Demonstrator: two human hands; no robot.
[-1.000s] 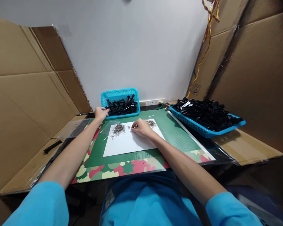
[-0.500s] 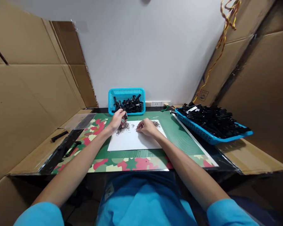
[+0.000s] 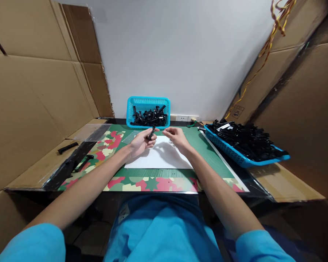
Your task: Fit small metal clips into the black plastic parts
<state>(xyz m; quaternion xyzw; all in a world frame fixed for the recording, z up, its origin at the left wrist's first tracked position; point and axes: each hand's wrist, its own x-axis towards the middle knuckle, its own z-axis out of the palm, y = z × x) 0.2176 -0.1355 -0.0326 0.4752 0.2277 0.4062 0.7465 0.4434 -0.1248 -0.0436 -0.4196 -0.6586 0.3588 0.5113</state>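
Note:
My left hand (image 3: 141, 142) is raised above the white paper sheet (image 3: 159, 160), its fingers closed round a small black plastic part (image 3: 152, 133). Close beside it my right hand (image 3: 176, 137) pinches something tiny that I cannot make out, fingertips a short way from the black part. The small metal pieces on the paper are mostly hidden behind both hands. Behind the hands stands a small blue basket (image 3: 148, 103) holding several black parts.
A wide blue tray (image 3: 238, 155) heaped with black parts sits at the right. The green mat (image 3: 207, 153) lies over a camouflage-patterned cover (image 3: 104, 149). A loose black part (image 3: 67, 147) and a dark bar (image 3: 68, 168) lie left. Cardboard walls enclose both sides.
My left hand left the small blue basket with a black part and rose to meet the right hand. My right hand lifted off the pile of metal pieces.

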